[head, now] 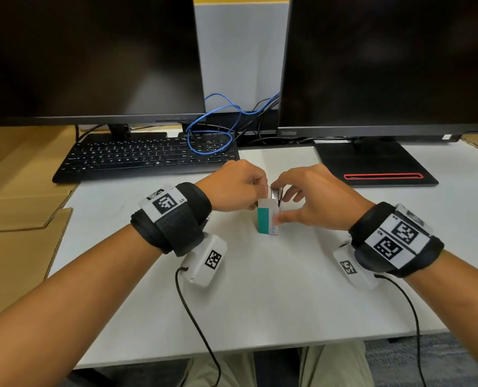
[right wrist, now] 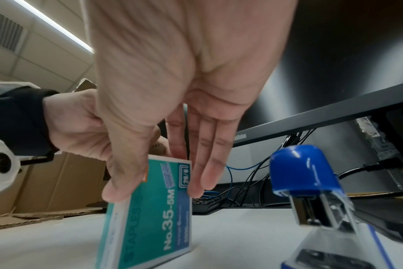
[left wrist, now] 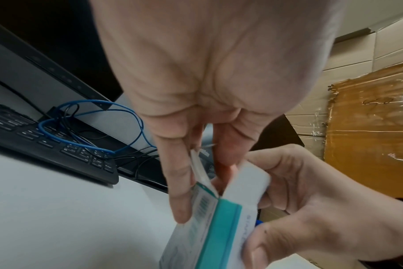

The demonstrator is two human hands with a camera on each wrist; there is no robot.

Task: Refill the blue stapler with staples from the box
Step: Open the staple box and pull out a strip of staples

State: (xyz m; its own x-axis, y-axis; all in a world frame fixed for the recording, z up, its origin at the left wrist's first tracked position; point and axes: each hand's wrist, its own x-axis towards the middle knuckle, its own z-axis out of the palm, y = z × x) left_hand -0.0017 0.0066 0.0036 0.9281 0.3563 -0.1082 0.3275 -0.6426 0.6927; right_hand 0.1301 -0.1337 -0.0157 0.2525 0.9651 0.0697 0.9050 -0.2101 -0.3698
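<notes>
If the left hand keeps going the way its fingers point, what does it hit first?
The left hand points down into the open top of the staple box; its fingers already touch the flap, so it probably meets the staples inside first, though they aren't visible.

Right hand (right wrist: 173,91) holds staple box (right wrist: 150,209) (stapler (right wrist: 311,191) beside).

Two hands: left hand (head: 236,188), right hand (head: 316,199). One teal and white cardboard staple box (head: 267,220). One blue plastic stapler (right wrist: 311,191). Two big black screens: left (head: 89,57), right (head: 391,60). One black keyboard (head: 137,159), far left. One blue cable (head: 212,127).
</notes>
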